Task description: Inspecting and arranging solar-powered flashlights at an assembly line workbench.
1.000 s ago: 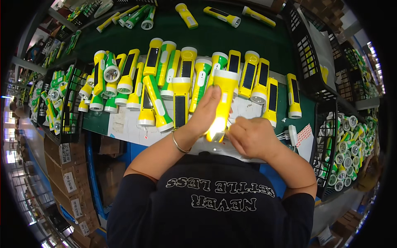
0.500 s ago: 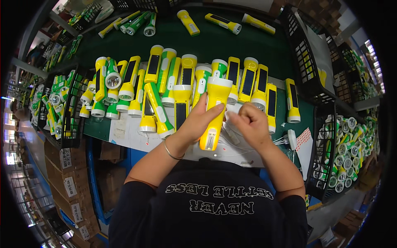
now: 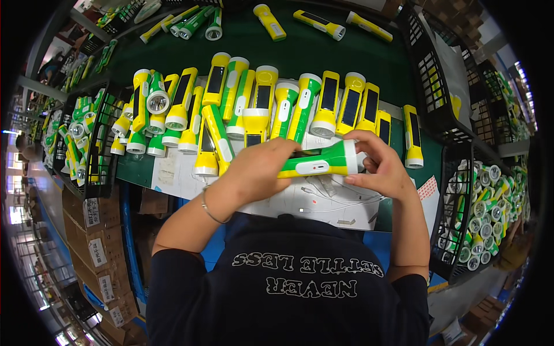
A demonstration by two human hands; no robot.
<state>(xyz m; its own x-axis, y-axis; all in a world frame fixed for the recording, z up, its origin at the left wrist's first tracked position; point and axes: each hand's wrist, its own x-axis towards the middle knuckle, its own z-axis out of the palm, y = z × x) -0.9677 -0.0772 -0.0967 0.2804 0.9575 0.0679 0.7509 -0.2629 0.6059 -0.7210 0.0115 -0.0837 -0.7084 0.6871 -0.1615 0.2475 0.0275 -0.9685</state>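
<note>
A yellow and green flashlight [image 3: 326, 162] with a white head lies sideways in front of me, above the near part of the table. My left hand [image 3: 258, 167] is wrapped round its tail end and hides that part. At the other end, my right hand [image 3: 385, 167] has its thumb and fingers closed about the white rim by the lens. A pale switch panel on the flashlight's side is turned upward. Just beyond, many similar flashlights [image 3: 304, 106] stand or lean in a packed row, some showing dark solar panels.
White cables [image 3: 340, 202] lie on a white sheet [image 3: 277, 216] under my hands. Black crates of flashlights flank the table, one at left [image 3: 104, 150] and one at right [image 3: 444, 213]. Several loose flashlights [image 3: 269, 22] rest on the green tabletop [image 3: 173, 63] at the back.
The flashlight has turned from upright to sideways, its head now to the right and its switch side showing. My right hand has moved from beside it onto its head.
</note>
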